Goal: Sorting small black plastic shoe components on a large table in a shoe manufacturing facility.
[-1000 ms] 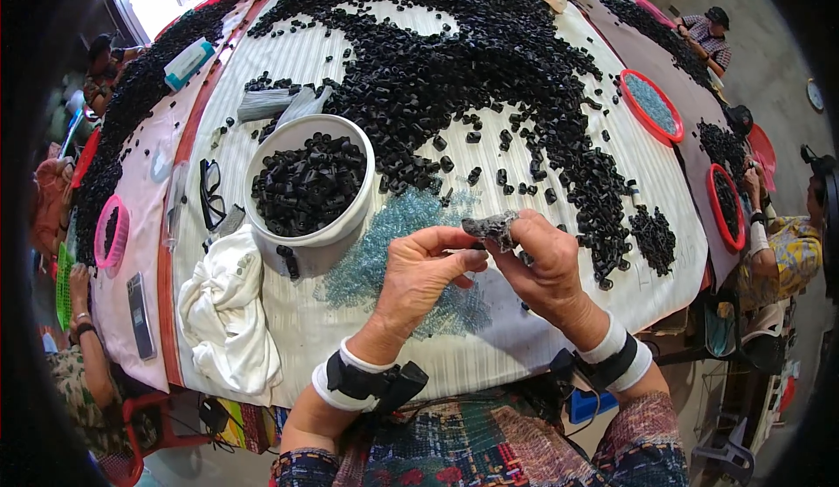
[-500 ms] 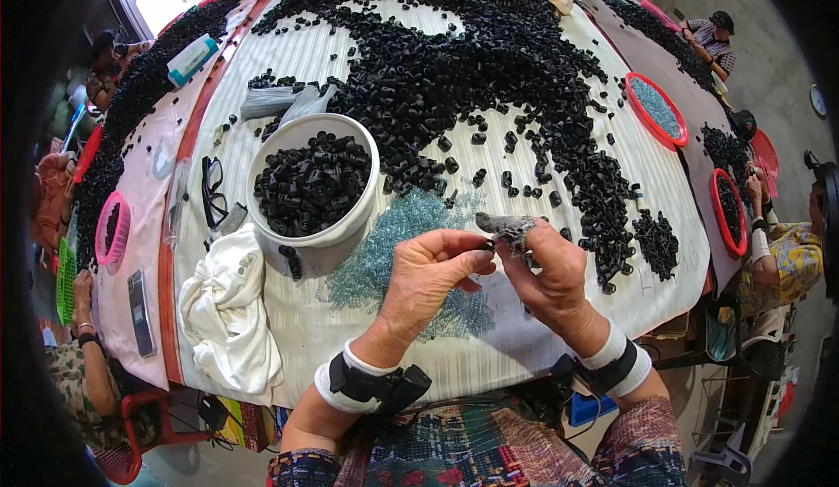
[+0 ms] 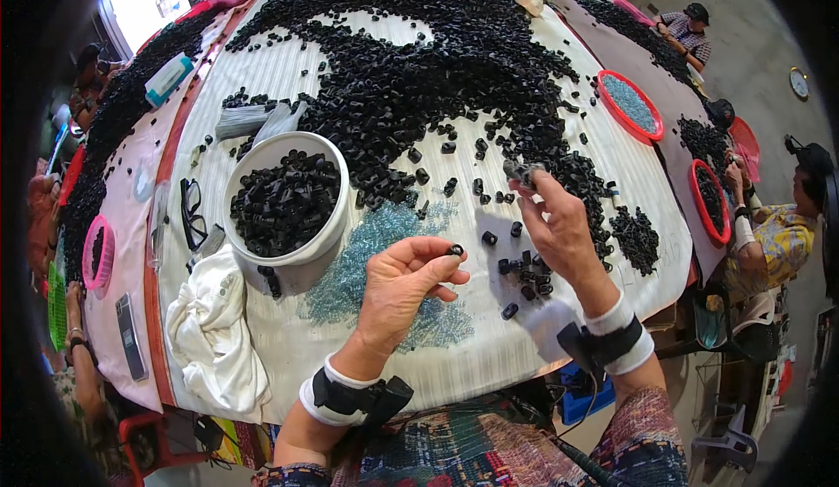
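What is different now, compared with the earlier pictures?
The right hand moved away from the left hand, rightward and forward, keeping its grey wad. The left hand still pinches a small black part; the white bowl and white cloth stayed put.

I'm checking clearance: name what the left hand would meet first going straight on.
Likely the loose black piece just right of the left hand, though height is unclear; the hand may pass above.

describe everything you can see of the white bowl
The white bowl is round and deep, plastic by its look, with a smooth rim. It stands upright on the pale striped table cover, left of the pale blue pieces, filled with small black parts. Neither the left hand nor the right hand touches it.
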Available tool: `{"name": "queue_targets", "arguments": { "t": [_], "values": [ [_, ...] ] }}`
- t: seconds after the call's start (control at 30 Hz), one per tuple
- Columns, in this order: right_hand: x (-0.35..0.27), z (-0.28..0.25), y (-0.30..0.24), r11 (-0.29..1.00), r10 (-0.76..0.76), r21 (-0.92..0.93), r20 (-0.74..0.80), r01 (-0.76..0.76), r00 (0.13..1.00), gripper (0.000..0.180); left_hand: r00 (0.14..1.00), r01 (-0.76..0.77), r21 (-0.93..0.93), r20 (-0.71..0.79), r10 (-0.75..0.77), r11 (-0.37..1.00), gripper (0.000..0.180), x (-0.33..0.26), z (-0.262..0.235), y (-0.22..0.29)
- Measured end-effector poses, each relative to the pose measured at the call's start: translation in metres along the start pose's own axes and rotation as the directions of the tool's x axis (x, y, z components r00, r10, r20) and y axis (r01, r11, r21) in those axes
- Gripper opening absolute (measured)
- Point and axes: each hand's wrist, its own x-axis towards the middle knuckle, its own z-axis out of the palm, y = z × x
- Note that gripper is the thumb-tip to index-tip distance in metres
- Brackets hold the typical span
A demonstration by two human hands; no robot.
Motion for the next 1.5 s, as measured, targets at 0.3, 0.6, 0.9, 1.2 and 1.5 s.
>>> {"name": "queue_targets", "arguments": {
  "t": [0.3,0.6,0.9,1.2,1.5],
  "values": [
    [0.009,0.022,0.034,0.860,-0.218,-0.419,0.216,0.292,0.952,0.017,0.999,0.020,-0.001,0.036,-0.020,1.000,0.018,0.001,0.000,-0.002],
    [-0.020,0.009,0.023,0.853,-0.228,-0.391,0.318,0.346,0.920,0.016,0.998,0.046,0.024,0.030,-0.047,0.999,0.018,0.000,0.000,0.000],
    [-0.016,0.002,0.018,0.832,-0.351,-0.350,0.268,0.430,0.897,0.019,0.999,0.036,-0.002,0.032,-0.036,0.999,0.018,0.002,-0.003,-0.003],
    [-0.015,0.011,0.022,0.886,-0.220,-0.329,0.326,0.328,0.920,0.020,0.998,0.047,0.013,0.036,-0.048,0.999,0.018,0.002,0.000,-0.001],
    [-0.024,0.009,-0.028,0.932,-0.002,0.363,0.044,-0.014,0.999,0.012,0.999,0.014,-0.001,0.034,-0.014,1.000,0.018,0.000,-0.002,-0.004]
  ]
}}
